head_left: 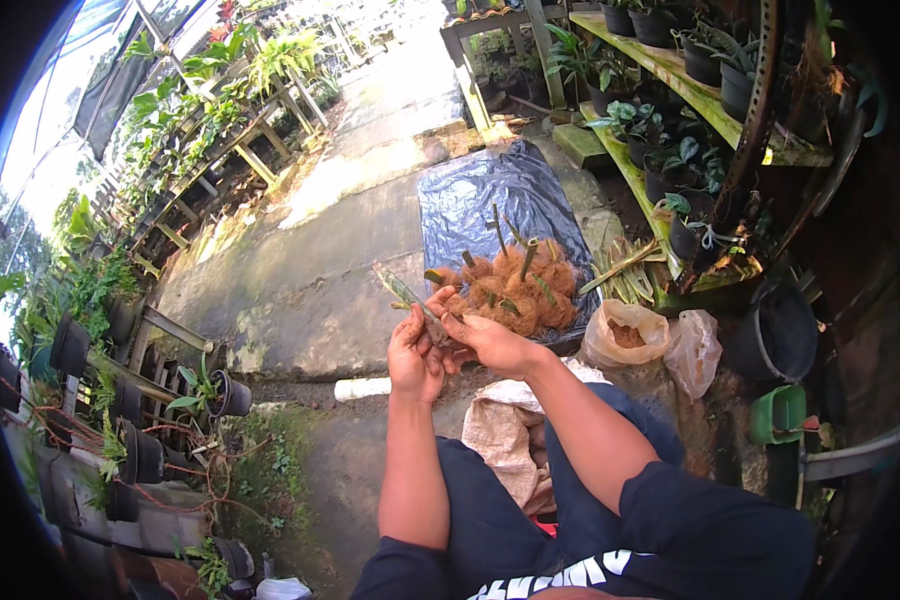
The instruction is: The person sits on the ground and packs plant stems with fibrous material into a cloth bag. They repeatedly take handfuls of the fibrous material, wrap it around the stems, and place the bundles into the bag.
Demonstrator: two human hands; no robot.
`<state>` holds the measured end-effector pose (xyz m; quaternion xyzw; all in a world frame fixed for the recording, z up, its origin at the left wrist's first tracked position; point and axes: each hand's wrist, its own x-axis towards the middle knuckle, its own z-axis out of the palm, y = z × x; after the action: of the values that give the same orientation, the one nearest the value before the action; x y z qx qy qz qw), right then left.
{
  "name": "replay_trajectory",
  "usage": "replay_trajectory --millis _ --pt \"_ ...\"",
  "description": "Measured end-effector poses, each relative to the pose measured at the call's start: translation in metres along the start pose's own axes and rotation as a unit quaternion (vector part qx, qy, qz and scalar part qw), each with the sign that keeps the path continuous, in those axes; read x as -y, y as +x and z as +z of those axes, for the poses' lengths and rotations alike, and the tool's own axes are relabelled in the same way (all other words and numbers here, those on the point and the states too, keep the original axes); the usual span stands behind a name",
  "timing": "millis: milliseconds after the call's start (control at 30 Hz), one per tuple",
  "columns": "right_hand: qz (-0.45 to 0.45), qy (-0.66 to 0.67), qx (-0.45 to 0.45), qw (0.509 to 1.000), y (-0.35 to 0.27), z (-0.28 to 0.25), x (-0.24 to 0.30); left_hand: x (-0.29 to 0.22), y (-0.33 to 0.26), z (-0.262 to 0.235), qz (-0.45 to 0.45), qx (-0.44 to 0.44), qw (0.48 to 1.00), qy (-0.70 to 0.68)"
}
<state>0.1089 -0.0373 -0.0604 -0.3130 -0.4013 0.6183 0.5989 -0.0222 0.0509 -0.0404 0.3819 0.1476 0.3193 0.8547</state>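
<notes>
Both my hands are together in front of my knees, at the near left edge of a pile of brown fibre balls (520, 290). Between them is a mottled green and pale leaf cutting (398, 287), its tip pointing up and to the left. My left hand (416, 358) has its fingers closed around the cutting's lower part. My right hand (485, 340) grips it from the other side, thumb and fingers pressed in; the lower end is hidden by the fingers. Short green leaf pieces stick up from several balls, which rest on a black plastic sheet (460, 200).
Right of the pile stand an open plastic bag of brown material (625, 335), another clear bag (692, 350), a black bucket (775, 330) and a green container (778, 414). A whitish sack (500, 430) lies between my legs. Shelves of potted plants (670, 75) line the right; more line the left.
</notes>
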Motion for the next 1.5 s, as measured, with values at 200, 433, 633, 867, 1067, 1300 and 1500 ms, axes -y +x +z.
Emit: replay_trajectory --millis 200,433,633,867,1067,1300,1500 --pt "-0.038 0.018 -0.012 0.999 0.004 -0.007 -0.007 0.001 0.003 0.008 0.002 0.003 1.000 -0.016" --pt "-0.034 0.124 -0.016 0.992 0.001 -0.008 -0.010 0.001 0.006 -0.017 0.022 0.144 0.989 0.026" --pt "-0.106 -0.037 -0.075 0.991 0.007 -0.007 -0.010 0.003 0.008 -0.019 0.031 0.066 0.992 0.106" --pt "-0.101 0.022 -0.106 0.989 0.004 0.001 0.000 0.005 0.008 -0.013 0.013 0.068 0.995 0.074" --pt "-0.075 0.038 -0.153 0.985 0.003 0.009 0.002 0.005 0.004 -0.003 0.017 0.038 0.996 0.085" --pt "-0.092 -0.096 -0.141 0.981 0.003 -0.011 -0.002 0.011 0.007 -0.003 0.075 0.078 0.984 0.144" --pt "-0.105 -0.201 -0.204 0.952 0.009 -0.015 -0.014 0.020 0.010 -0.004 0.110 0.041 0.983 0.140"
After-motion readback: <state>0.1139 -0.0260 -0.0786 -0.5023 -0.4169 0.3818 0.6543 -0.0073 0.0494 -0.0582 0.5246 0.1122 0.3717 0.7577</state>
